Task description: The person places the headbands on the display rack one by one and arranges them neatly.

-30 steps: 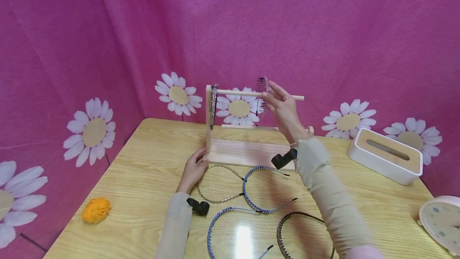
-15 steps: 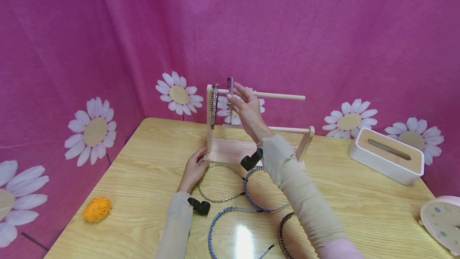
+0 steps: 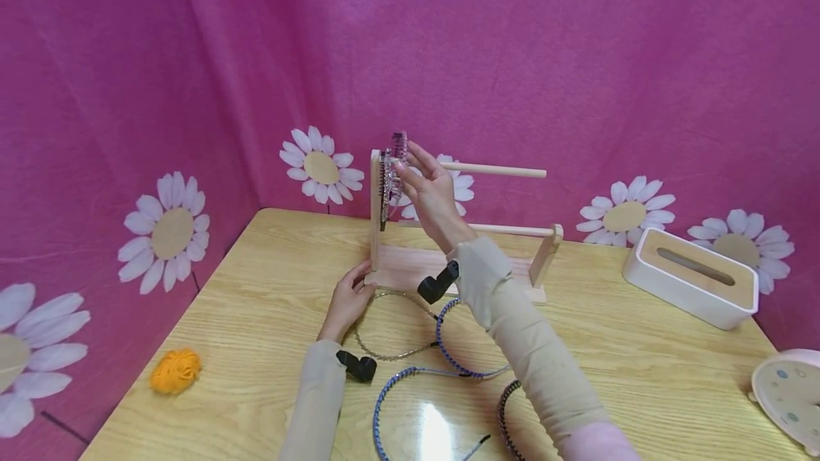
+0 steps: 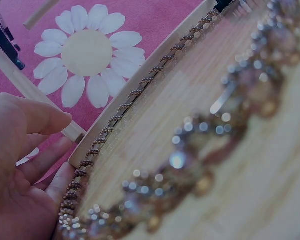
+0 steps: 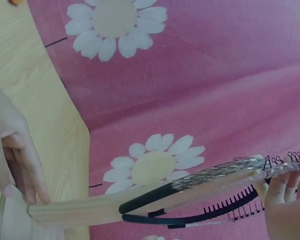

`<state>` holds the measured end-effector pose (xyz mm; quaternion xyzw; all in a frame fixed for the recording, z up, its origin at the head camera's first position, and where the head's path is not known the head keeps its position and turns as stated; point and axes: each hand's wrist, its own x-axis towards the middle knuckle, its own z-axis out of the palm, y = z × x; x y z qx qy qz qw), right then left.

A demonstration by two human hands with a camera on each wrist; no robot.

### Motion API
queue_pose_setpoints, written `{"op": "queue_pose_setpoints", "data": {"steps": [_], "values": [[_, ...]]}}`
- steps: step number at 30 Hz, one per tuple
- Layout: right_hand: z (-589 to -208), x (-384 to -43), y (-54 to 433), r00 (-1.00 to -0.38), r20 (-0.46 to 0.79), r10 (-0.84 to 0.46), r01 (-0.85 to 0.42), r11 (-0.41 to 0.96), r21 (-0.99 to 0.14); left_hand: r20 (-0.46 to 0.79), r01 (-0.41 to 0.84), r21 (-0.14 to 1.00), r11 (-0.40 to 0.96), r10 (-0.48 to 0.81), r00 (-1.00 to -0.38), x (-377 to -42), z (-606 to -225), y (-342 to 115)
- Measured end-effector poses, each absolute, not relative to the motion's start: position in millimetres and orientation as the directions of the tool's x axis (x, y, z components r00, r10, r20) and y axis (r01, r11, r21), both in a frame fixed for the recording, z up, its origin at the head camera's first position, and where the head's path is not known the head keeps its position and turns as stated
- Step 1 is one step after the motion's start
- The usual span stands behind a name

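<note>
At the upper rod (image 3: 500, 170) of a wooden rack (image 3: 416, 265), my right hand (image 3: 432, 198) pinches a pink beaded headband (image 3: 400, 142) between thumb and fingers. Just left of it a silvery beaded headband (image 3: 386, 194) hangs against the rack's upright. The right wrist view shows both bands close together, with the silver one (image 5: 215, 172) nearest the upright. My left hand (image 3: 349, 301) grips the left corner of the rack's base. Next to that hand lies a gold-brown beaded headband (image 3: 384, 358), large and partly blurred in the left wrist view.
Two blue headbands (image 3: 378, 411) and a dark one (image 3: 502, 418), partly under my right forearm, lie in front. A lower rod (image 3: 512, 230) spans the rack. Orange yarn (image 3: 176, 371) sits left; a white tissue box (image 3: 692, 276) and a clock (image 3: 791, 397) stand right.
My right hand has slid the pink headband leftward along the upper rod, up beside the silvery one. My left hand has stayed at the base's corner.
</note>
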<state>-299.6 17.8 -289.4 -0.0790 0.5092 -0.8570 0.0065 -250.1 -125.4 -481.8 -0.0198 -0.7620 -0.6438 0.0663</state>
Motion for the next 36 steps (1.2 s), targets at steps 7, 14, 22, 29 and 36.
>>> {"op": "queue_pose_setpoints", "data": {"steps": [7,14,22,29,36], "values": [[-298,-299,17,-0.993,0.065,-0.095,-0.018,-0.424,-0.906,0.133,0.123,0.978,0.170,-0.049,-0.990,-249,-484,-125],[-307,-303,18,-0.995,0.047,-0.092,-0.007,-0.401,-0.916,0.124,0.114,0.978,0.175,-0.048,-0.991,-250,-484,-123],[-309,-305,17,-0.994,0.067,-0.088,-0.024,-0.417,-0.909,0.141,0.132,0.978,0.160,-0.045,-0.989,-251,-483,-123],[-315,-301,21,-0.988,0.105,-0.110,-0.047,-0.432,-0.901,0.141,0.132,0.977,0.165,-0.042,-0.989,-250,-482,-124],[-334,-293,47,-0.985,0.099,-0.139,-0.035,-0.402,-0.915,0.112,0.102,0.978,0.183,-0.049,-0.992,-249,-482,-125]]}}
